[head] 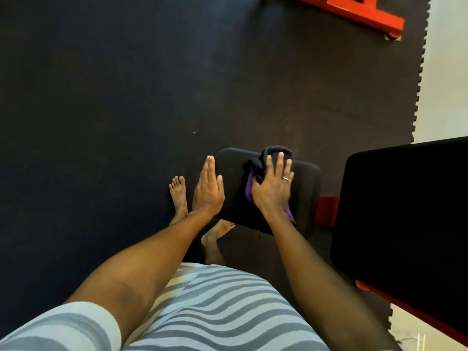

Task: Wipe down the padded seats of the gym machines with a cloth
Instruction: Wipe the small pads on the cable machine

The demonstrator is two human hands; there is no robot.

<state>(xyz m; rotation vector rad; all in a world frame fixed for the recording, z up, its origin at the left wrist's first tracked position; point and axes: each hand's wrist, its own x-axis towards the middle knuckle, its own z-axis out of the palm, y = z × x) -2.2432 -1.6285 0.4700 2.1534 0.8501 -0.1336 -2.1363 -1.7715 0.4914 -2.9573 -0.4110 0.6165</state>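
Head view, looking straight down.

1. Seat. A black padded seat (235, 205) lies just right of the frame centre, in front of the person. Its surface is flat and its corners are rounded. A red frame part (327, 211) shows at its right edge.

2. Cloth. A bunched cloth (263, 159), dark at the top and purple along its lower folds, rests on the upper middle of the seat. Part of it extends past the seat's far edge.

3. Right hand. The right hand (272, 190) lies flat on the cloth, palm down, with the fingers straight and slightly spread. It presses the cloth against the seat and is not curled round it. A ring (285, 178) is on one finger.

4. Left hand. The left hand (208, 191) is at the seat's left edge. Its fingers are straight and held together, and it holds nothing. The thumb overlaps the seat edge; contact with the padding cannot be confirmed.

5. Surroundings. A dark floor mat (114, 97) with a toothed right border covers most of the floor; a pale floor (448, 72) lies beyond it. A second, larger black pad (405, 211) stands to the right of the seat. Another red frame (354, 11) is at the top edge. Two bare feet (178, 196) are on the mat, left of and below the seat. A grey-and-white striped garment (215, 307) fills the bottom.
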